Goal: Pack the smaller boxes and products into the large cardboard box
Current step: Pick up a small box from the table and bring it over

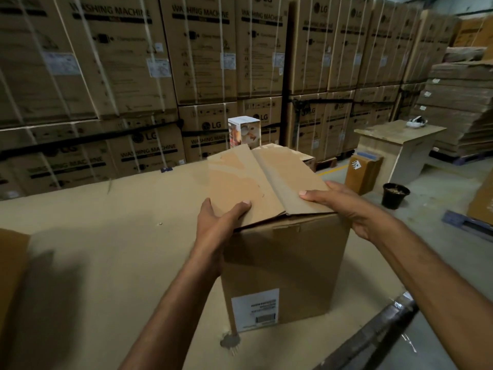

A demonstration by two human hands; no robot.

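The large cardboard box (288, 263) stands upright on a cardboard-covered table (106, 236), with a white label low on its near face. Its two top flaps (261, 182) are folded nearly flat over the opening and hide the inside. My left hand (218, 217) grips the near edge of the left flap, thumb on top. My right hand (344, 206) holds the right flap at its near right corner, thumb pressing down on it. A small white product box (244, 132) with a printed picture stands upright behind the large box.
Stacked washing machine cartons (133, 76) wall off the back. To the right stand a small wooden table (400, 145), a brown box (361, 174) and a black pot (394, 194) on the floor. A dark bar (373, 340) crosses the lower right.
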